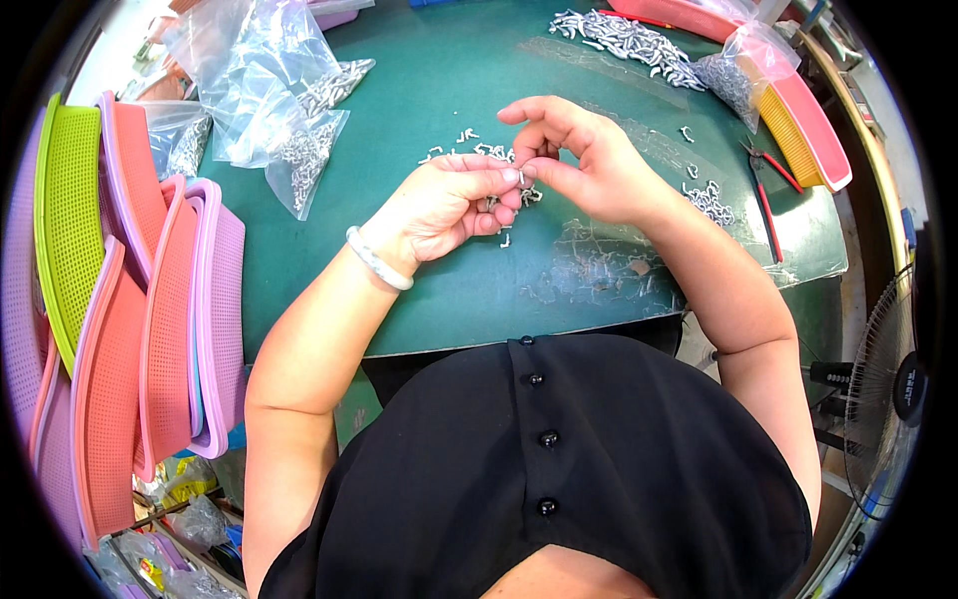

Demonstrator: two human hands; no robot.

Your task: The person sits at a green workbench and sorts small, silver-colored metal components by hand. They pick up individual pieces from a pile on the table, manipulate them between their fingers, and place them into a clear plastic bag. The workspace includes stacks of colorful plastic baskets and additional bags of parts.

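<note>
Over the middle of the dark green table mat (pixel 469 290), both hands meet fingertip to fingertip. The left hand (pixel 444 205) is curled, fingers nearly closed, with small silvery metal pieces (pixel 496 203) showing beneath its fingertips. The right hand (pixel 584 160) pinches thumb against forefinger on a tiny bright part at the meeting point; its exact shape is too small to tell. A smooth pale bangle (pixel 377 260) circles the left wrist.

Loose hooked metal bits (pixel 461 143) lie scattered on the mat just beyond the hands, with a further cluster (pixel 711 200) to the right. A larger heap of the same parts (pixel 629 40) sits at the far edge. Crinkled clear plastic bags (pixel 264 95) holding metal parts lie far left. Perforated plastic trays (pixel 150 319), pink, lilac and green, stand stacked on edge at the left. Red-handled pliers (pixel 766 190) rest on the right.
</note>
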